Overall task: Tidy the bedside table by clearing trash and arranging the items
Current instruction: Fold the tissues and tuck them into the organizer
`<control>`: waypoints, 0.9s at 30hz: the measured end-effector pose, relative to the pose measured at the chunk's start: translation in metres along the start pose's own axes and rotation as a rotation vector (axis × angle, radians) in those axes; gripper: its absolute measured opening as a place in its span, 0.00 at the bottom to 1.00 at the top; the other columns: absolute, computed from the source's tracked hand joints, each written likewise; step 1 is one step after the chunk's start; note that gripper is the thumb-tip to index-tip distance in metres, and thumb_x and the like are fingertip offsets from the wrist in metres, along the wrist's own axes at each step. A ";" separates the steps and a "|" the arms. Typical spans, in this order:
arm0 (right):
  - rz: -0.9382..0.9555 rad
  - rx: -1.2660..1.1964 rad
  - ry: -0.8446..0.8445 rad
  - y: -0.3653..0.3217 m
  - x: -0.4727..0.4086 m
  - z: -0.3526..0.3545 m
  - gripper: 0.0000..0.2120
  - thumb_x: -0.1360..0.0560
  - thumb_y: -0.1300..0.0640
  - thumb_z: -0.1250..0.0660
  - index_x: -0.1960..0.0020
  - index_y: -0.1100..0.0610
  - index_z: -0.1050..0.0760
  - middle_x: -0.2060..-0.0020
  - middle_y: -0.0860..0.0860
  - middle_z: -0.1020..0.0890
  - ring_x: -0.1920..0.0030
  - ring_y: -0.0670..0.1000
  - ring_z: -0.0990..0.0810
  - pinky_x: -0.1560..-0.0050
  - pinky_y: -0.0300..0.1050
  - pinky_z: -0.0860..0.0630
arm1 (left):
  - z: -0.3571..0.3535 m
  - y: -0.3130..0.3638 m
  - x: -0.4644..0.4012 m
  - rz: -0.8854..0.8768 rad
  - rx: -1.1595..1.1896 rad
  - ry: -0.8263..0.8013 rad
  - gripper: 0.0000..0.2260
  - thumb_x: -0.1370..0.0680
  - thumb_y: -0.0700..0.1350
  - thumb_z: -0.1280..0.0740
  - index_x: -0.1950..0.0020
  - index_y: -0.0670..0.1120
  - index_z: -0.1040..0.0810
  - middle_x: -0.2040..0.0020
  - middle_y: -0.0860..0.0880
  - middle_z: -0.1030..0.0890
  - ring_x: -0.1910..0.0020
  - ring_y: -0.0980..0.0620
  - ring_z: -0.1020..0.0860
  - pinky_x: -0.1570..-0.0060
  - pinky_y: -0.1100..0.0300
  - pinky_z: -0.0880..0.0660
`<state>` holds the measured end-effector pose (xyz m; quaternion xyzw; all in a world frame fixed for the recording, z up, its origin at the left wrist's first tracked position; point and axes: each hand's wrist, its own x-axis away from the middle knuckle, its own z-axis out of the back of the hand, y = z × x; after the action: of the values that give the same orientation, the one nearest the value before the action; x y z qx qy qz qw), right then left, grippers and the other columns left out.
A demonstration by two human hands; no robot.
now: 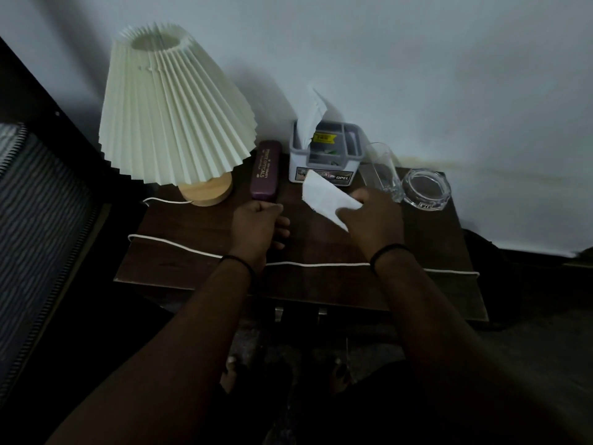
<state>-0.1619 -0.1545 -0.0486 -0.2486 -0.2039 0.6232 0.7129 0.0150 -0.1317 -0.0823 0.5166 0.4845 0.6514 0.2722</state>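
On the dark wooden bedside table [199, 252] my right hand [372, 220] pinches a white sheet of paper [324, 195] and holds it just above the tabletop, in front of a white organiser box [321, 175] that has another white paper [309, 120] sticking up from it. My left hand [256, 224] rests on the table with its fingers curled, right at the near end of a purple spectacle case [265, 170]. I cannot tell whether it grips anything.
A pleated cream lamp [173, 104] on a wooden base stands at the back left. Its white cord [321, 264] runs across the table's front. A tall glass [385, 171] and a glass ashtray [425, 191] stand at the back right. A bed's edge lies left.
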 end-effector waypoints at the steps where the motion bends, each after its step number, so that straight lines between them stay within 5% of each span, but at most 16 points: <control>1: 0.012 -0.021 0.026 -0.002 -0.001 0.006 0.11 0.32 0.55 0.29 0.50 0.55 0.18 0.53 0.53 0.16 0.51 0.53 0.18 0.54 0.39 0.30 | 0.000 0.000 0.000 -0.002 0.001 0.000 0.04 0.20 0.43 0.34 0.53 0.43 0.23 0.60 0.43 0.18 0.70 0.50 0.23 0.76 0.61 0.28; 4: -0.004 -0.111 0.013 -0.010 -0.007 0.025 0.13 0.30 0.57 0.28 0.47 0.58 0.19 0.52 0.57 0.16 0.54 0.56 0.15 0.51 0.50 0.19 | 0.001 0.001 0.001 -0.002 0.016 0.000 0.04 0.20 0.43 0.34 0.52 0.43 0.23 0.60 0.43 0.18 0.71 0.50 0.23 0.76 0.61 0.28; 8: -0.081 -0.204 -0.022 -0.025 -0.025 0.060 0.06 0.30 0.63 0.28 0.53 0.58 0.21 0.65 0.54 0.17 0.74 0.51 0.17 0.75 0.50 0.19 | 0.000 0.002 0.001 0.006 0.041 0.000 0.05 0.20 0.43 0.34 0.50 0.42 0.23 0.61 0.43 0.19 0.71 0.50 0.23 0.77 0.62 0.29; 12: -0.037 -0.114 0.031 -0.047 -0.058 0.099 0.04 0.34 0.65 0.27 0.61 0.61 0.21 0.62 0.59 0.16 0.69 0.59 0.15 0.65 0.58 0.17 | 0.000 0.002 0.000 0.021 0.064 -0.002 0.05 0.20 0.43 0.34 0.51 0.42 0.23 0.61 0.43 0.19 0.72 0.50 0.24 0.78 0.63 0.29; 17: -0.104 -0.127 -0.039 -0.067 -0.100 0.121 0.21 0.31 0.69 0.29 0.38 0.68 0.27 0.66 0.54 0.23 0.68 0.62 0.15 0.61 0.59 0.17 | 0.001 0.002 -0.001 0.019 0.081 -0.006 0.05 0.20 0.43 0.35 0.54 0.44 0.24 0.62 0.44 0.19 0.72 0.51 0.24 0.78 0.63 0.29; 19: -0.120 -0.025 -0.072 -0.073 -0.114 0.121 0.19 0.31 0.66 0.29 0.41 0.66 0.25 0.66 0.55 0.23 0.69 0.57 0.15 0.65 0.50 0.17 | 0.001 0.002 -0.001 0.019 0.085 -0.004 0.05 0.20 0.43 0.35 0.55 0.44 0.24 0.63 0.44 0.19 0.73 0.51 0.24 0.78 0.63 0.29; 23: -0.126 0.009 -0.094 -0.081 -0.132 0.113 0.07 0.32 0.65 0.29 0.56 0.60 0.26 0.75 0.55 0.20 0.61 0.60 0.14 0.55 0.54 0.16 | 0.002 0.002 -0.002 0.028 0.099 -0.004 0.05 0.20 0.43 0.35 0.55 0.44 0.24 0.62 0.44 0.19 0.73 0.51 0.24 0.77 0.63 0.29; 27: -0.161 0.007 -0.085 -0.085 -0.148 0.097 0.12 0.29 0.63 0.30 0.62 0.58 0.33 0.73 0.54 0.18 0.63 0.55 0.14 0.54 0.50 0.17 | 0.003 0.002 -0.005 0.037 0.112 -0.005 0.05 0.20 0.43 0.34 0.56 0.44 0.24 0.62 0.45 0.19 0.72 0.51 0.24 0.76 0.62 0.28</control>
<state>-0.1736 -0.2996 0.0829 -0.2020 -0.2512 0.5745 0.7524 0.0200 -0.1355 -0.0828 0.5413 0.5099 0.6269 0.2321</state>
